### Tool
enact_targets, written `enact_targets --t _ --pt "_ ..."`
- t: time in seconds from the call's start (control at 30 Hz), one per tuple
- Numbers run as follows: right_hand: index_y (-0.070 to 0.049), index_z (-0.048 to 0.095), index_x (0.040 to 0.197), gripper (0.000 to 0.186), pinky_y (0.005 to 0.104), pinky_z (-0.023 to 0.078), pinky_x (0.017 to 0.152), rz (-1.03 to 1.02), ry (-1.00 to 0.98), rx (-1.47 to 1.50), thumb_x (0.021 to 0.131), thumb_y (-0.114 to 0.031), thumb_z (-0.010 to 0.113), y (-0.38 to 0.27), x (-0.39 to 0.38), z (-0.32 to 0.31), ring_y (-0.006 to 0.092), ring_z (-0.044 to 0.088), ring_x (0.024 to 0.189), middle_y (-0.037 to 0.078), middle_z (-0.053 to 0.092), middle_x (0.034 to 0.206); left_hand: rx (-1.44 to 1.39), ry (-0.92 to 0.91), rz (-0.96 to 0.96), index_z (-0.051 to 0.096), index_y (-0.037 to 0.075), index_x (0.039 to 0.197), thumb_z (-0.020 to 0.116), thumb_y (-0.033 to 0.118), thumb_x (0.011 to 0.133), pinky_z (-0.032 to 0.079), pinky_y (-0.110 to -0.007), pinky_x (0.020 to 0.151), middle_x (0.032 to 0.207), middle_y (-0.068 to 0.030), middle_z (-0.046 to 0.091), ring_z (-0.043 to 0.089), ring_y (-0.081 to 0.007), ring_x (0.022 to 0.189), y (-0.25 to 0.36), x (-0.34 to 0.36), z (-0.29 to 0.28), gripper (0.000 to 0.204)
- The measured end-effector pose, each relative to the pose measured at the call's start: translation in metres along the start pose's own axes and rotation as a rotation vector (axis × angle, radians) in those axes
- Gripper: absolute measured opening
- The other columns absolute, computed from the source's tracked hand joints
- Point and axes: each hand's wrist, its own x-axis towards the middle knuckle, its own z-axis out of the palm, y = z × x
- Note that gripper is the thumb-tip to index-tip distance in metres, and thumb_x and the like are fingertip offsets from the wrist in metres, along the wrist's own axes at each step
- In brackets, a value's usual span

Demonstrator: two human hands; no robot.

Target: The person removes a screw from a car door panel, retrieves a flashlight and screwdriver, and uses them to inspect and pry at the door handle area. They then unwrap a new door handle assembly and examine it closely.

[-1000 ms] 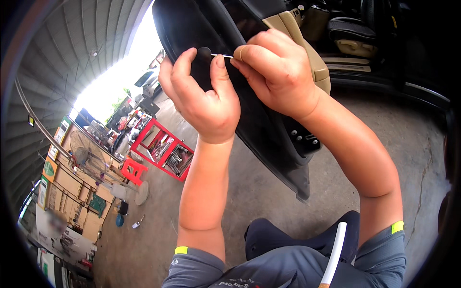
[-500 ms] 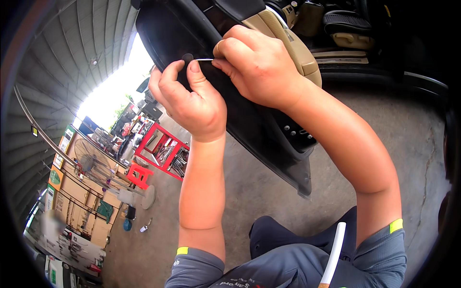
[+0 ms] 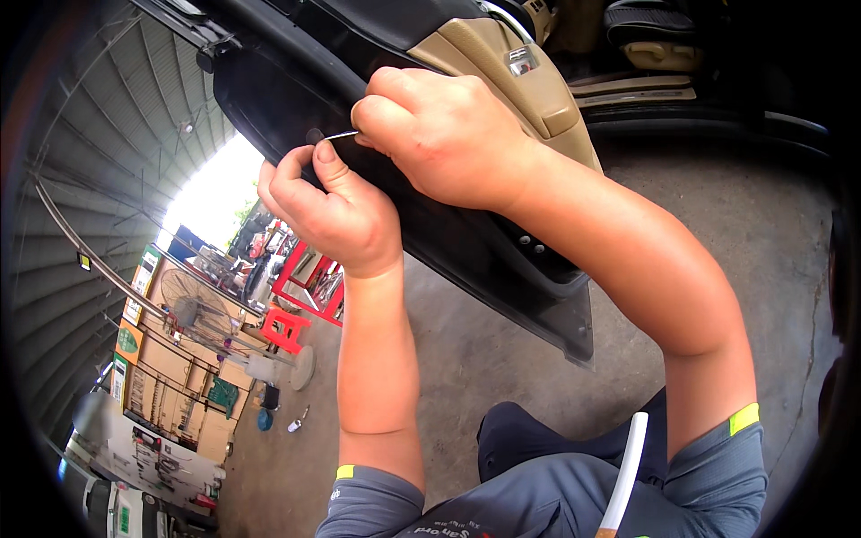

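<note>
My left hand is curled beside a small dark disc at the black car door, thumb and forefinger close together; what they grip is unclear. My right hand, just right and higher, is closed on a thin metal tool pointing at the disc. The door has a beige armrest with a switch panel and some bolts lower down. A white cigarette juts into the bottom of the view, close to the camera.
The car's seat and sill are at upper right. Across the concrete floor stand a red tool cart, red stool and caged fan. A cardboard-covered tool board is at left.
Both my hands have shifted left and slightly down in view, along with the tool and disc. The door also appears further left, showing more of its armrest and upper frame.
</note>
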Motion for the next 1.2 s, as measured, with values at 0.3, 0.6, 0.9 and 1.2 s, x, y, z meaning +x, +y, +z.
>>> enact_targets --t 0.3,0.6,0.9,1.2 --pt "-0.012 0.058 0.083 0.014 0.0342 0.055 0.054 0.008 0.009 -0.011 0.077 -0.021 0.067 -0.001 -0.001 0.004 0.0191 0.066 0.074 0.002 0.056 0.081 -0.026 -0.121 -0.109 0.055 -0.004 0.105 0.064 0.010 0.097 0.043 -0.047 0.091 0.103 -0.0176 0.056 0.052 -0.0368 0.104 0.000 -0.001 -0.004 0.018" --pt "-0.010 0.060 0.087 0.013 0.0371 0.055 0.061 0.064 -0.060 0.022 0.080 -0.018 0.066 -0.002 -0.001 -0.001 0.0233 0.067 0.080 0.004 0.059 0.085 -0.193 -0.050 -0.100 0.060 -0.004 0.111 0.069 0.016 0.098 0.050 -0.037 0.083 0.100 -0.0137 0.066 0.062 -0.0266 0.087 -0.003 -0.003 -0.002 0.026" --pt "-0.010 0.056 0.082 0.018 0.0370 0.053 0.055 0.035 -0.014 0.057 0.082 -0.022 0.070 0.000 -0.001 0.000 0.0227 0.065 0.073 0.004 0.056 0.080 -0.119 -0.062 -0.074 0.060 0.000 0.111 0.072 0.006 0.092 0.047 -0.040 0.085 0.106 -0.0155 0.059 0.058 -0.0321 0.098 -0.003 0.001 -0.005 0.024" --pt "-0.009 0.056 0.085 0.023 0.0391 0.054 0.057 0.054 -0.059 0.053 0.084 -0.026 0.072 0.000 0.001 -0.002 0.0250 0.066 0.074 0.006 0.057 0.082 -0.129 -0.046 0.060 0.062 0.002 0.112 0.071 0.002 0.092 0.049 -0.034 0.074 0.098 -0.0129 0.056 0.058 -0.0280 0.083 -0.007 0.009 -0.007 0.022"
